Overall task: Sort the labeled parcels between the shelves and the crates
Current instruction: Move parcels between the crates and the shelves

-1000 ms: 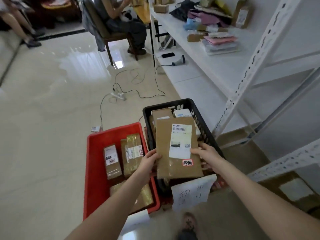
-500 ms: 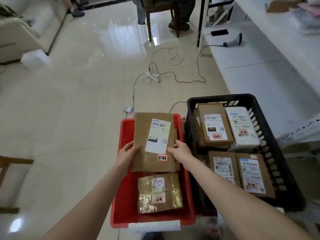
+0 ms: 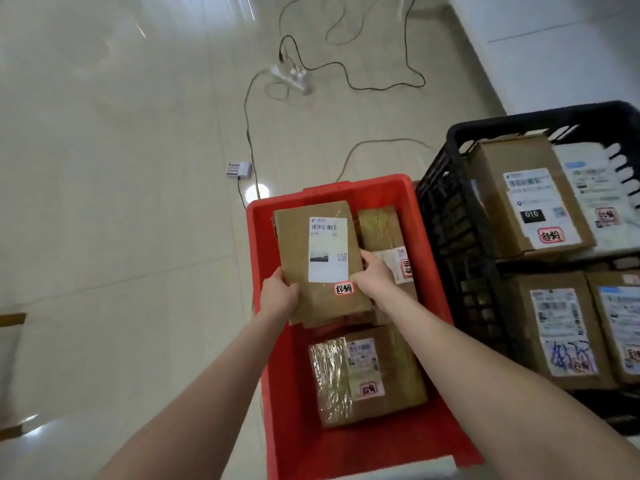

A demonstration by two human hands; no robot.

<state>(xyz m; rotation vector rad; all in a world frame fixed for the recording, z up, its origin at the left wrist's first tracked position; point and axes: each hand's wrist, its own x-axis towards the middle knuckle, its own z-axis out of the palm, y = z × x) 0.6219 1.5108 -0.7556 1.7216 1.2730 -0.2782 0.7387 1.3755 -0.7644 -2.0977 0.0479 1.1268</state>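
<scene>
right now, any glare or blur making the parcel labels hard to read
Head view: a glare spot shines on the floor beyond the red crate; the held parcel has a soft label, small print unreadable; labels in the black crate blur more toward the right edge.

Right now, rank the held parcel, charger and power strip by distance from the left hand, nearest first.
1. Held parcel, in the left hand.
2. Charger, on the floor past the red crate.
3. Power strip, farther along the floor.

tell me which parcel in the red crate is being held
The large flat brown parcel at the far left, gripped by the left hand and right hand; the two tape-wrapped parcels lie unheld.
</scene>
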